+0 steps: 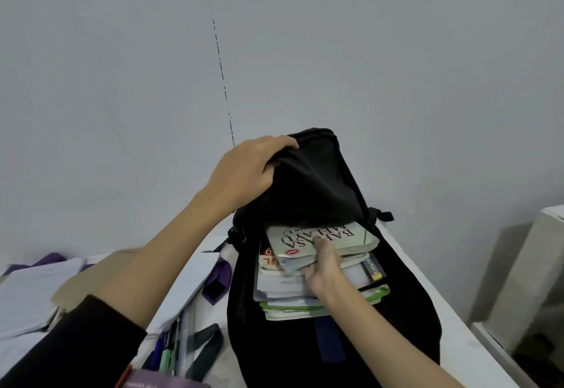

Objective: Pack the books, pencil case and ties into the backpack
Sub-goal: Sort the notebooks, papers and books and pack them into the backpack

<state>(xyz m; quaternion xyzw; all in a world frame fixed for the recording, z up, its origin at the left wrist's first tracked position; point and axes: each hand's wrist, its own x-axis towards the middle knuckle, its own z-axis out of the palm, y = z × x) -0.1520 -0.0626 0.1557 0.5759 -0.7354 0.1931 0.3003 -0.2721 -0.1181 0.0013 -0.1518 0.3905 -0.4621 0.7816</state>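
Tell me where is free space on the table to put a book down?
Bare strip of white table right of the backpack, up to its edge. Crowded on the left: loose papers, purple tie, clear pencil case and dark green tie fill the space.

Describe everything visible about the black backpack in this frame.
The backpack is black, soft fabric, lying on the white table with its main compartment open. The left hand grips the top flap and holds it lifted. Inside sits a stack of books; the right hand holds the top one, titled Bahasa Melayu. A dark blue strap or loop runs down the front near the opening, and a black buckle strap sticks out at the far right side.
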